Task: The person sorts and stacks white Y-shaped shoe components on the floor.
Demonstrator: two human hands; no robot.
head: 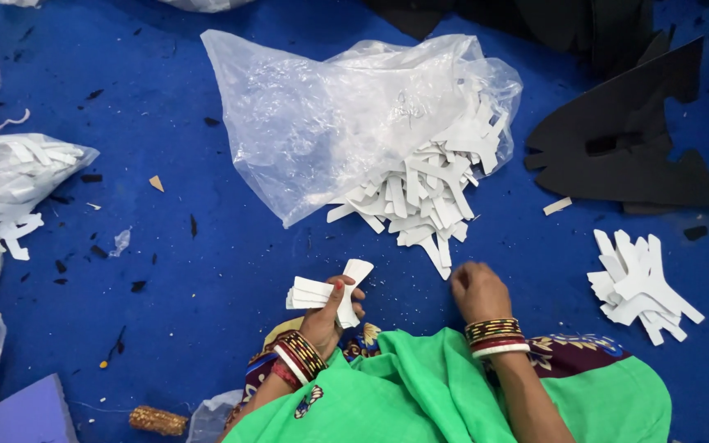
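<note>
My left hand (327, 314) grips a small stack of white Y-shaped cut pieces (327, 292), fanned out above my lap. My right hand (476, 289) rests knuckles-up on the blue surface, fingers curled, just below the spill of white cut pieces (425, 197) that pours out of a clear plastic bag (346, 115). Whether the right hand pinches a piece is hidden. Both wrists wear red, gold and white bangles. Green cloth covers my lap at the bottom.
A separate pile of white pieces (640, 287) lies at the right. Black foam sheet offcuts (625, 139) sit at the upper right. Clear bags with white pieces (10, 172) lie along the left edge. A purple block (30, 414) is at the bottom left. Dark scraps dot the blue mat.
</note>
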